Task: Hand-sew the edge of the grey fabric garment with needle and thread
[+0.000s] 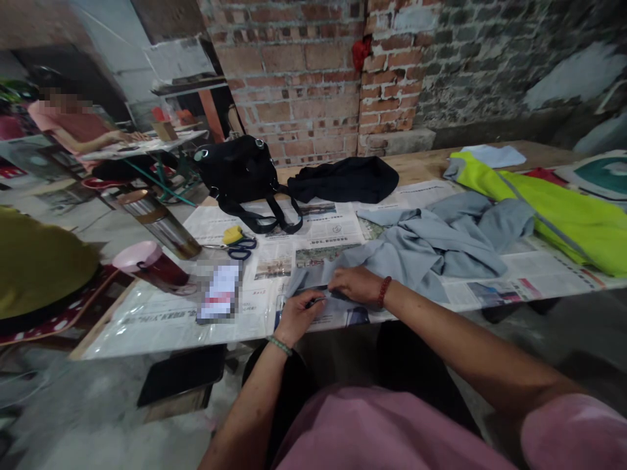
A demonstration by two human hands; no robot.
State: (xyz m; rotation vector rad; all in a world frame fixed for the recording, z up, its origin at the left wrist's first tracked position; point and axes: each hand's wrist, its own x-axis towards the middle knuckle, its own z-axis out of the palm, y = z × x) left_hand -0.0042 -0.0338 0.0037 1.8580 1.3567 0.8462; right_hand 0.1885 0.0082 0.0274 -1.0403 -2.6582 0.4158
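Observation:
My left hand [300,315] is closed at the table's front edge, with a small dark object [315,301] between thumb and fingers. What kind of object it is I cannot make out. Just to its right, my right hand [356,284] pinches the near edge of a grey garment [416,245]. The garment lies crumpled on the newspaper, spreading away to the right. Fingers hide part of the cloth's edge. A green bead bracelet circles my left wrist, a reddish one my right.
Newspaper under clear plastic [161,326] covers the table. To the left are a phone [219,292], scissors [241,247], a steel flask [161,225] and a pink-lidded cup [157,267]. Behind lie a black bag [240,173] and black cloth [345,179]; rightward, a yellow vest [553,205] and iron [602,175].

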